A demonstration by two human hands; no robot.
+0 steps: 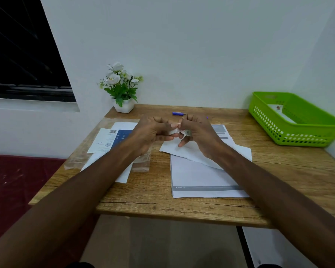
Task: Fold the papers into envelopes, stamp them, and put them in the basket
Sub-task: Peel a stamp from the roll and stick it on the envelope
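Above the middle of the wooden table [155, 190], my left hand [149, 132] and my right hand [197, 134] meet. Between their fingertips they pinch a small white stamp [174, 131] with a toothed edge. Under my right hand lies a folded white envelope [174, 147], tilted, on top of a printed sheet [201, 178] with a grey band. More papers [109, 140], one with a blue panel and a barcode, lie to the left. The green plastic basket [302, 132] stands at the right edge with a stamped envelope [277, 109] inside.
A purple glue stick [178, 113] lies at the back of the table. A white pot of white flowers [122, 89] stands at the back left corner. A clear plastic sleeve [141, 163] lies beside the left papers. Walls close the back and right.
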